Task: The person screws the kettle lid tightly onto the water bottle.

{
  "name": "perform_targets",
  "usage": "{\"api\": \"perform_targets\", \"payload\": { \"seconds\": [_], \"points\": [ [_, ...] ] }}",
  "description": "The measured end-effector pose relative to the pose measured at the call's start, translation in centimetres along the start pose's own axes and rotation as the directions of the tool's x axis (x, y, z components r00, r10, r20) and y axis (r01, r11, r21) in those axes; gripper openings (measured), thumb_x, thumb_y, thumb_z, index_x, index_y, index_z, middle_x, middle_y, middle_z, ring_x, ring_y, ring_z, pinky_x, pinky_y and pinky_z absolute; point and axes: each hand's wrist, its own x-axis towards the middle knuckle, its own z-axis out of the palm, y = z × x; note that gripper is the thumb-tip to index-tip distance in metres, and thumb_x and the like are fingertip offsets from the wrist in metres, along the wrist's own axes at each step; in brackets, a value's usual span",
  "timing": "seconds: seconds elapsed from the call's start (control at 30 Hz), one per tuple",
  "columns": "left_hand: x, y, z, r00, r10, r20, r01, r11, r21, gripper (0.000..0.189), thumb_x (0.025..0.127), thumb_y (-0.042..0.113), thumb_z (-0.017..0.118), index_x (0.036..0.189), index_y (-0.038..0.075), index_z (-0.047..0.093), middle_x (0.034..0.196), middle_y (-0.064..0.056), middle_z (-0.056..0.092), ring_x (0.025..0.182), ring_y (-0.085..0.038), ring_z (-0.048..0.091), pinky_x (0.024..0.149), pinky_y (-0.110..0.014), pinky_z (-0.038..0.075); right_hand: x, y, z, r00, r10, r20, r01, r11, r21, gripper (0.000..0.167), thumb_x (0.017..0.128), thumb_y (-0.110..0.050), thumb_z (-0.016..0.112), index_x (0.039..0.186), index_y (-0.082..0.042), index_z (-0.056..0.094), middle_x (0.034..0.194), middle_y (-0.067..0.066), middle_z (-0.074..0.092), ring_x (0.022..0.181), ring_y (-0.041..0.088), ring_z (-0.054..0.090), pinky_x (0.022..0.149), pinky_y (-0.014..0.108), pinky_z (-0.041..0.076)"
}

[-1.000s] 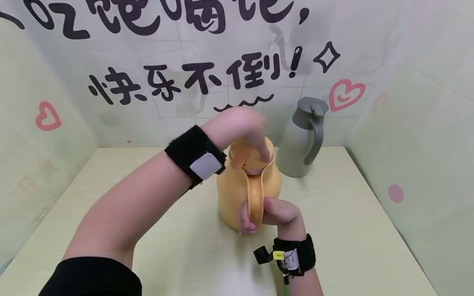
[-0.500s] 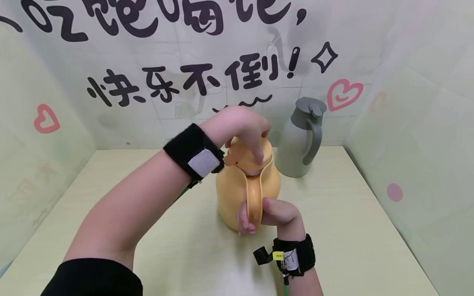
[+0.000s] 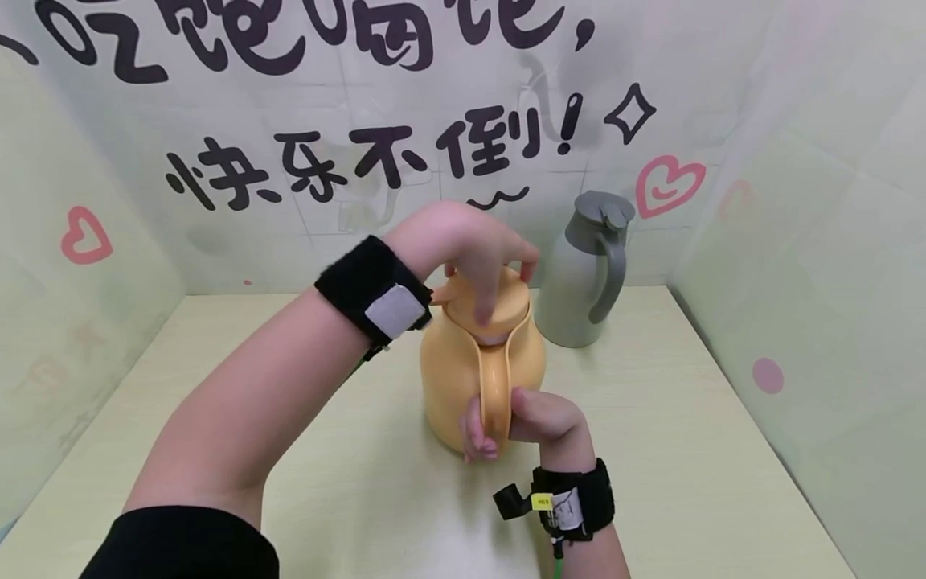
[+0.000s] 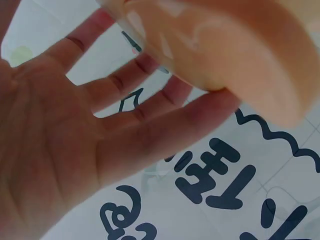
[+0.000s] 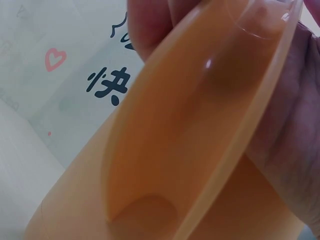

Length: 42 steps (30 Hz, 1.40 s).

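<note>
A yellow-orange jug [image 3: 448, 386] stands upright on the table in the head view, its handle [image 3: 495, 390] facing me. From above, my left hand [image 3: 470, 249] grips its round lid [image 3: 512, 304], fingers spread about the edge. An orange tab [image 3: 440, 296] on the lid points left, partly covered by the wrist. In the left wrist view, fingertips of the left hand [image 4: 65, 130] touch the rim of the lid [image 4: 215, 45]. My right hand [image 3: 547, 414] holds the handle; the right wrist view shows its fingers [image 5: 150, 30] around the hollow-backed handle [image 5: 165, 145].
Behind the jug to the right stands a grey jug [image 3: 582, 281] with a dark grey lid and handle. Printed sheets with dark lettering and hearts form a back wall [image 3: 405, 209] and side walls around the pale wooden table [image 3: 687, 450].
My left hand has turned the lid clockwise as seen from above; its tab swung from the front left toward the left. The right hand keeps its hold on the handle.
</note>
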Motion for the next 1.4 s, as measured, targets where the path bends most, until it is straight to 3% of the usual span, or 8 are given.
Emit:
{"api": "perform_targets", "payload": {
  "seconds": [0.4,0.53,0.67,0.77,0.9,1.07,1.17,1.4],
  "points": [
    [-0.1,-0.5,0.0,0.996,0.086,-0.012,-0.084,0.99,0.116,0.069,0.066,0.012,0.083,0.124,0.029,0.051,0.124,0.002,0.043,0.108,-0.018,0.044,0.087,-0.032,0.04,0.1,0.1,0.0,1.0,-0.004,0.004,0.004,1.0,-0.03,0.076,0.096,-0.064,0.021,0.087,0.009,0.043,0.072,0.016,0.039,0.067,0.028,0.041,0.08,0.049,0.045],
    [-0.1,-0.5,-0.2,0.999,0.039,0.025,-0.04,0.999,0.023,0.073,0.068,0.017,0.083,0.13,0.031,0.046,0.129,0.0,0.041,0.109,-0.02,0.046,0.082,-0.037,0.045,0.1,-0.1,0.0,1.0,-0.004,0.001,0.004,1.0,-0.021,0.076,0.096,-0.063,0.021,0.087,0.01,0.042,0.071,0.017,0.038,0.066,0.028,0.041,0.081,0.047,0.046],
    [-0.3,-0.4,-0.6,0.997,-0.064,0.041,0.066,0.997,-0.039,0.073,0.074,0.034,0.079,0.136,0.03,0.04,0.134,0.0,0.041,0.114,-0.019,0.045,0.076,-0.044,0.049,-0.1,-0.1,-0.1,1.0,-0.013,-0.003,0.013,1.0,-0.02,0.075,0.096,-0.063,0.02,0.086,0.008,0.042,0.071,0.016,0.038,0.066,0.029,0.04,0.079,0.048,0.045],
    [-0.4,-0.1,-0.8,0.993,-0.117,-0.004,0.117,0.993,0.004,0.068,0.08,0.047,0.07,0.135,0.019,0.042,0.133,0.0,0.044,0.115,-0.019,0.044,0.084,-0.042,0.046,-0.3,0.0,-0.2,1.0,-0.014,-0.011,0.013,1.0,-0.02,0.074,0.096,-0.064,0.02,0.086,0.006,0.043,0.071,0.014,0.038,0.066,0.028,0.041,0.076,0.051,0.044],
    [-0.4,0.5,-0.9,0.987,-0.144,-0.067,0.149,0.986,0.074,0.058,0.084,0.054,0.062,0.118,0.008,0.054,0.115,-0.002,0.052,0.103,-0.018,0.048,0.089,-0.034,0.039,-0.4,0.1,-0.3,1.0,-0.008,-0.018,0.008,1.0,-0.019,0.074,0.096,-0.064,0.02,0.086,0.005,0.044,0.07,0.014,0.039,0.066,0.029,0.041,0.076,0.052,0.044],
    [-0.3,1.2,-0.8,0.979,-0.192,-0.066,0.198,0.976,0.09,0.058,0.082,0.053,0.064,0.119,0.009,0.055,0.115,-0.002,0.054,0.104,-0.018,0.049,0.09,-0.034,0.041,-0.4,0.0,-0.3,1.0,-0.015,-0.013,0.015,0.999,-0.031,0.074,0.096,-0.063,0.02,0.085,0.005,0.044,0.071,0.015,0.039,0.066,0.029,0.042,0.076,0.052,0.044],
    [-0.4,1.5,-0.7,0.971,-0.231,-0.055,0.234,0.971,0.057,0.063,0.08,0.05,0.068,0.126,0.011,0.05,0.123,-0.002,0.052,0.109,-0.019,0.048,0.092,-0.035,0.041,-0.3,-0.1,-0.2,1.0,-0.017,-0.011,0.017,0.999,-0.034,0.074,0.096,-0.063,0.02,0.086,0.006,0.044,0.071,0.015,0.039,0.066,0.028,0.041,0.076,0.051,0.044],
    [-0.7,1.8,-0.4,0.957,-0.285,-0.061,0.283,0.958,-0.042,0.057,0.076,0.042,0.074,0.121,0.015,0.051,0.12,0.0,0.051,0.108,-0.019,0.047,0.08,-0.036,0.047,-0.3,-0.2,0.0,0.999,-0.005,-0.035,0.005,1.0,-0.022,0.076,0.096,-0.063,0.022,0.087,0.01,0.043,0.071,0.018,0.038,0.067,0.03,0.04,0.077,0.048,0.044]
  ]
}}
